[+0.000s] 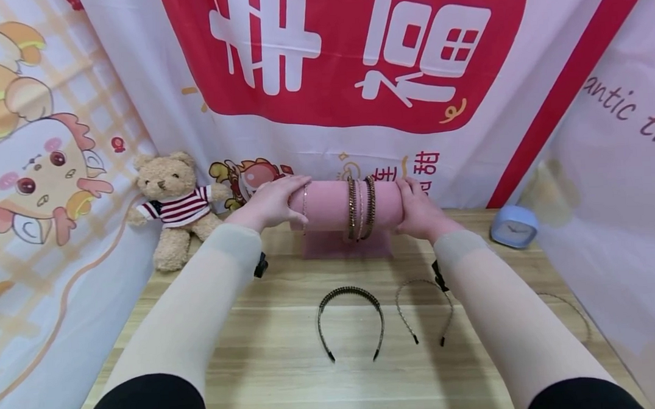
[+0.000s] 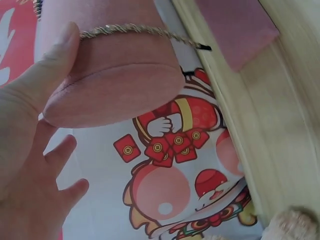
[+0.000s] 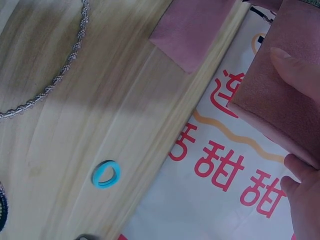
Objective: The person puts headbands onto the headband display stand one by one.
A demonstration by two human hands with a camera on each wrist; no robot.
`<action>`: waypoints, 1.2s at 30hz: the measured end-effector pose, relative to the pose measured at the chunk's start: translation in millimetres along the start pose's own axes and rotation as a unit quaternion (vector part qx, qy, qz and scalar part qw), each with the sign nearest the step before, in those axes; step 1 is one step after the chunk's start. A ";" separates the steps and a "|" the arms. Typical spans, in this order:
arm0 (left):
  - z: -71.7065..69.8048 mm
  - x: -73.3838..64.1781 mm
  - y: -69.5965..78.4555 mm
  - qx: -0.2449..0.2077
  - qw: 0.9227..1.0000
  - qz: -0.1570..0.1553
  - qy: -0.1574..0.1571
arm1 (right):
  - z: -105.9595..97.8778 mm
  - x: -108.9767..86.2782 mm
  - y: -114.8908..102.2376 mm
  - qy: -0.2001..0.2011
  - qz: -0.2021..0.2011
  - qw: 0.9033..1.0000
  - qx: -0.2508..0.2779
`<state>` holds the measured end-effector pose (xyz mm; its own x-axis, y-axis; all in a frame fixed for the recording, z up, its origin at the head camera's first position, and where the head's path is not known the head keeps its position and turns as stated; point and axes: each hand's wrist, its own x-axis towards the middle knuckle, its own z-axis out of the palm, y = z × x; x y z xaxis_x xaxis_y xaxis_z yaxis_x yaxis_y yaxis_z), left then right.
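Note:
A pink padded roll-shaped display stand stands at the back of the table on its flat base. Several headbands encircle the roll: a thin twisted one by the left end, and a group with dark braided ones right of centre. My left hand grips the left end, thumb against the roll's side and some fingers spread past the end. At the opposite end my right hand holds the roll, its thumb pressed on the pink fabric.
On the table lie a dark braided headband, a thin beaded one and another far right. A teddy bear sits back left, a blue clock back right. A small turquoise ring lies on the wood. Printed cloth hangs behind.

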<state>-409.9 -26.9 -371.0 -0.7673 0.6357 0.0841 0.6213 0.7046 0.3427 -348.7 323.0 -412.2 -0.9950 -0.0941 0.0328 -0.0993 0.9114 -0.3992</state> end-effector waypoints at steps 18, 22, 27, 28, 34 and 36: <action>2.2 20.0 22.0 0.081 0.995 0.000 -0.051 | 1.4 0.9 3.0 0.003 -0.012 1.000 -0.004; 2.1 25.6 33.8 0.069 0.996 -0.011 -0.063 | 0.4 2.2 2.4 0.002 -0.015 1.000 -0.008; 8.9 32.7 42.8 0.059 0.996 -0.024 -0.064 | -2.1 1.6 0.9 -0.001 -0.012 1.000 -0.013; 10.5 33.7 44.6 0.062 0.996 -0.025 -0.063 | -2.4 0.9 0.4 -0.003 -0.011 1.000 -0.014; 11.6 37.0 58.1 0.073 0.995 -0.016 -0.066 | -3.3 -3.5 -4.0 -0.001 -0.016 1.000 -0.015; 9.4 37.9 62.4 0.073 0.995 -0.014 -0.071 | -3.2 -4.0 -5.6 0.000 -0.017 1.000 -0.015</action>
<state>-398.8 44.0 -355.2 -0.7608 0.6462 -0.0600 0.6247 0.7543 0.2019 -344.2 319.5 -407.2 -0.9911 -0.1245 0.0464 -0.1329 0.9196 -0.3697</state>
